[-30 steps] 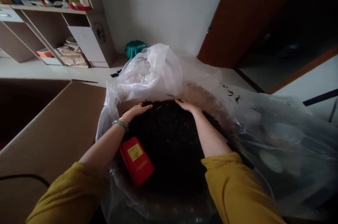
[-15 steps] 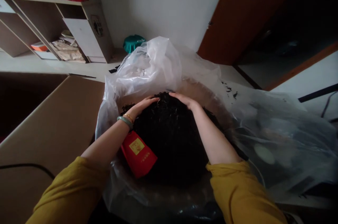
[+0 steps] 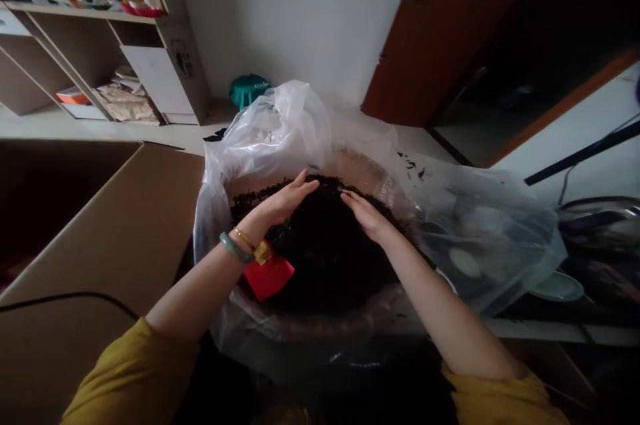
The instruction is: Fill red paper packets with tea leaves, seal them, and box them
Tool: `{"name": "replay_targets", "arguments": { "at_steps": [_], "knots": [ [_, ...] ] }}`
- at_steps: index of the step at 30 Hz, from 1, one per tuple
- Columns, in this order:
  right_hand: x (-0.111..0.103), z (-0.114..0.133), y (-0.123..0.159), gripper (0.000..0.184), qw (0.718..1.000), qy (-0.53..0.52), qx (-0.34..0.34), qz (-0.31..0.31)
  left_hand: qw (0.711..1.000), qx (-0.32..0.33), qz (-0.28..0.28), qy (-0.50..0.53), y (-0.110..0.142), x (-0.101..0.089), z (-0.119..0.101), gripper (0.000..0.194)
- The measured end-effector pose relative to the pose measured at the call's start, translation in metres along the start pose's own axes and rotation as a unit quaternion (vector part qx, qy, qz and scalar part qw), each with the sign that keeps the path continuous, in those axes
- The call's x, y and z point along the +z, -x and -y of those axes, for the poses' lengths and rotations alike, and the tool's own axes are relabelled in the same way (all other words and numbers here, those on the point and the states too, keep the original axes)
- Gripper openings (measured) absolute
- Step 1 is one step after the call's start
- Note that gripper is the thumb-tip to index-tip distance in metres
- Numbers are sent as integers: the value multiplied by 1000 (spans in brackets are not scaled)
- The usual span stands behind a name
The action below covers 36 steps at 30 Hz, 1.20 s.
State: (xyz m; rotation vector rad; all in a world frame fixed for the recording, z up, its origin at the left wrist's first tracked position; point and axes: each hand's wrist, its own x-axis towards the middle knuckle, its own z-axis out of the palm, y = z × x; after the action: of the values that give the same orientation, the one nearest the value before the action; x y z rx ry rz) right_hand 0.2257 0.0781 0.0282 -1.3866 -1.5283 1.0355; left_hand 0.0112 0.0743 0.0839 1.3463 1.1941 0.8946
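Note:
A heap of dark, dry tea-like leaves (image 3: 330, 258) fills a round container lined with a clear plastic bag (image 3: 295, 125). My left hand (image 3: 287, 201), with a green bangle and a gold bracelet at the wrist, lies flat over the left of the heap, fingers stretched out. Opposite it, my right hand (image 3: 365, 215) rests along the right side of the leaves, its fingers extended. Between the palms is dark leaf; how much they press on it I cannot tell. A red packet (image 3: 267, 275) with a yellow label lies below my left wrist, partly covered by it.
To the left stands an open cardboard box (image 3: 115, 218) with a black cable across it. Loose plastic sheeting (image 3: 480, 231) spreads to the right. Behind are a shelf unit (image 3: 183, 71), a green bundle (image 3: 247, 90) and a brown door (image 3: 425, 31). Scattered leaf bits (image 3: 413, 165) lie beyond the container.
My hands first drew closer together over the heap's far side, then shifted nearer to me and slightly apart. My left wrist now covers more of the red packet. The view has swung to the right.

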Motion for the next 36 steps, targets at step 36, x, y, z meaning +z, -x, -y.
{"name": "replay_targets", "arguments": {
  "at_steps": [36],
  "knots": [
    [117,-7,126,17,936,186,-284,97,870,121,-181,-442,144,-27,129,45]
  ]
}}
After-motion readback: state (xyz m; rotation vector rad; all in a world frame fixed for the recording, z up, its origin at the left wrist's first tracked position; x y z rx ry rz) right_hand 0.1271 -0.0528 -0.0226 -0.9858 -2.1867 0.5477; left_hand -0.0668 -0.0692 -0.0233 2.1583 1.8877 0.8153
